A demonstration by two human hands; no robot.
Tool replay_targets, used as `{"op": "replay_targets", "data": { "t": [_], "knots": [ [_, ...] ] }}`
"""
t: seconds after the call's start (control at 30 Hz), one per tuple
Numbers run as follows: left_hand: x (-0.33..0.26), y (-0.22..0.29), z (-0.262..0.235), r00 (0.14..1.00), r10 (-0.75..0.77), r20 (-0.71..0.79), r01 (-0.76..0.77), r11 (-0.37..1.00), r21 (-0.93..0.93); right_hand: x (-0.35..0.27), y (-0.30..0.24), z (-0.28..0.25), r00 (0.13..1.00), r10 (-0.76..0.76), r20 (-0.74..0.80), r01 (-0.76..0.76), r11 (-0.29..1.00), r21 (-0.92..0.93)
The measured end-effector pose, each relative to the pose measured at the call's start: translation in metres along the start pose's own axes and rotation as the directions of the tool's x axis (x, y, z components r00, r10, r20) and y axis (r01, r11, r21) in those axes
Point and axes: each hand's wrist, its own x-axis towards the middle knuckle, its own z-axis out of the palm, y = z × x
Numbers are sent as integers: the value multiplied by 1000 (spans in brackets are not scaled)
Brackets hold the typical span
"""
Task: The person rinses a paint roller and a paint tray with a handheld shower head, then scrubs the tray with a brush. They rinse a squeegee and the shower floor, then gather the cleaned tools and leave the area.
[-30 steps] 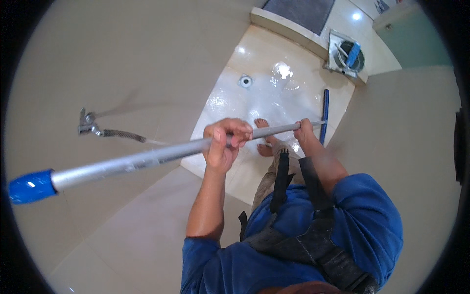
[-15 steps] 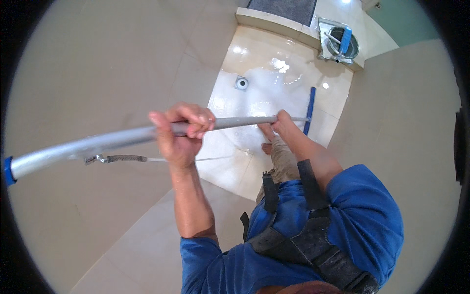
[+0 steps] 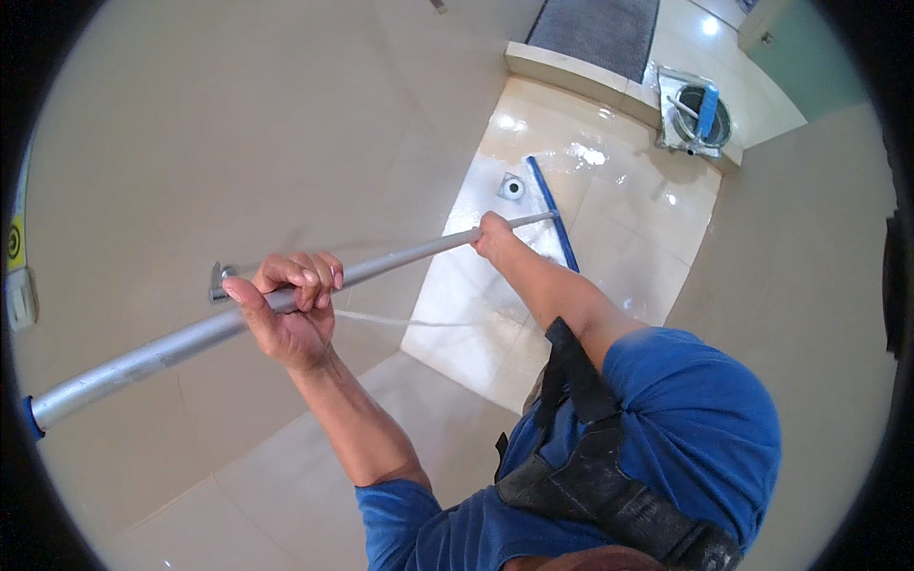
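Note:
I hold a long silver pole [image 3: 400, 257] with both hands. My left hand [image 3: 290, 309] grips its upper part, near the blue end cap [image 3: 31, 419] at the far left. My right hand [image 3: 495, 236] grips it lower down, close to the head. The blue squeegee blade [image 3: 554, 214] at the pole's end lies on the wet, shiny cream floor tiles [image 3: 628, 257], just right of a round metal floor drain [image 3: 513, 187].
Cream tiled walls rise on the left and right. A metal wall tap [image 3: 221, 283] with a thin hose sits behind my left hand. A raised threshold [image 3: 571, 81] with a grey mat [image 3: 598, 29] lies beyond, and a bucket with a blue tool [image 3: 703, 116] stands at the corner.
The pole has swung so its blue blade moved from the right side of the floor to beside the drain. My left hand has slid further left and lower along the pole.

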Motion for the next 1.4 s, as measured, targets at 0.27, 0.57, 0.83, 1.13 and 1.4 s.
{"op": "replay_targets", "data": {
  "t": [0.27,0.57,0.83,1.13,1.4],
  "knots": [
    [-56,34,-21,986,127,112,-135,989,67,-28,38,-7,999,12,44,-5,990,-143],
    [-150,-4,0,746,74,-662,-93,996,6,-105,67,-35,896,368,247,-82,685,-724],
    [-162,56,-8,624,213,-752,-161,977,143,-228,38,-14,746,29,666,665,-102,-740],
    [-131,32,62,780,332,-531,25,830,557,-495,-7,61,-389,534,751,896,408,174],
    [-106,-28,103,884,-273,-379,452,706,546,-554,-107,108,-496,494,714,788,602,131]
  ]
}}
